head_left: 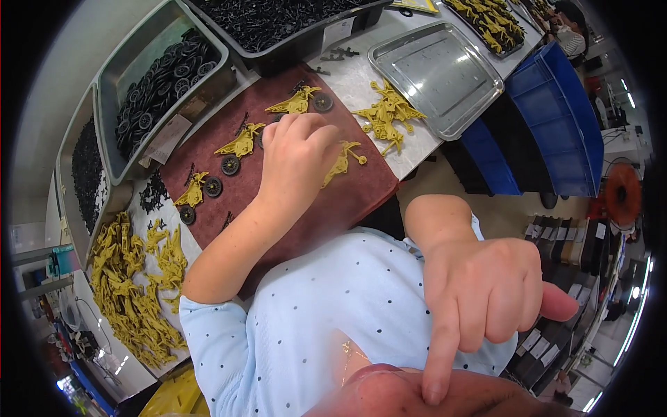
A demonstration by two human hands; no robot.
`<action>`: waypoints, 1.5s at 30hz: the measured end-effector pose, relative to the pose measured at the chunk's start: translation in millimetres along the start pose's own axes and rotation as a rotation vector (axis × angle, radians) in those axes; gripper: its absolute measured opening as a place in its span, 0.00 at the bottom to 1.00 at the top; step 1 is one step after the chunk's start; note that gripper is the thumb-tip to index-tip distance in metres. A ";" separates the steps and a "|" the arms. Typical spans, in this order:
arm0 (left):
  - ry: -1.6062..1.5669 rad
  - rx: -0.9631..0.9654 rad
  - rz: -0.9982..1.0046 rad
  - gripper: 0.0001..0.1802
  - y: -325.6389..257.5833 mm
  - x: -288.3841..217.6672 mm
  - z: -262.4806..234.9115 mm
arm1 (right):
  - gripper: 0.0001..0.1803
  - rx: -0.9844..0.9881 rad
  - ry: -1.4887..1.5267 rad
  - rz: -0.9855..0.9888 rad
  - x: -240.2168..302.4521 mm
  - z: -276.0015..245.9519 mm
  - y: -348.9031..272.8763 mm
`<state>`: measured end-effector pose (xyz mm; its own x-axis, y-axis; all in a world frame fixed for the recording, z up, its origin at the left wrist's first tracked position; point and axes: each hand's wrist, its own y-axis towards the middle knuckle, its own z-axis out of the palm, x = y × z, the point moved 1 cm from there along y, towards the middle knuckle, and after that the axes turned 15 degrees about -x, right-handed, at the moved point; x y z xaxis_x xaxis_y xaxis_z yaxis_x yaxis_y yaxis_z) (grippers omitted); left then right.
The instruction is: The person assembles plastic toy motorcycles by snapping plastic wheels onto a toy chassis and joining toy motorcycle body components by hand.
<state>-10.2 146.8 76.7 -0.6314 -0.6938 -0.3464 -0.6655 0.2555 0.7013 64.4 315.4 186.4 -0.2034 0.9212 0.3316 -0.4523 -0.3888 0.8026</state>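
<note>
My left hand (295,156) lies on a brown mat (347,201) with its fingers curled over a yellow toy motorcycle frame (345,158) that sticks out from under it. Three yellow frames fitted with black wheels lie in a row on the mat beside that hand (299,103) (240,142) (194,191). My right hand (479,292) is raised close to the camera and holds nothing. Its index finger points down and touches my face at the bottom edge, with the thumb stuck out to the right.
A small heap of yellow frames (385,115) lies by an empty metal tray (438,66). Grey bins hold black wheels (167,76) and small black parts (278,21). A large pile of yellow frames (132,292) lies at left. Blue crates (556,118) stand at right; another person (566,28) is far off.
</note>
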 end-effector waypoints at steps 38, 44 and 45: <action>0.739 0.435 -0.726 0.48 3.6 383.6 -141.5 | 0.34 0.004 0.136 0.123 -33.3 -2.0 18.5; 0.709 0.286 -0.639 0.43 5.1 360.1 -143.8 | 0.34 0.003 0.160 0.146 -42.3 -6.3 26.3; 0.709 0.287 -0.644 0.43 2.2 359.8 -144.7 | 0.34 0.011 0.137 0.166 -42.8 -5.1 26.5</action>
<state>-181.3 -199.7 43.9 0.2044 -0.9747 -0.0900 -0.9271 -0.2223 0.3017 56.7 265.6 191.0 -0.3905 0.8338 0.3902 -0.3930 -0.5343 0.7484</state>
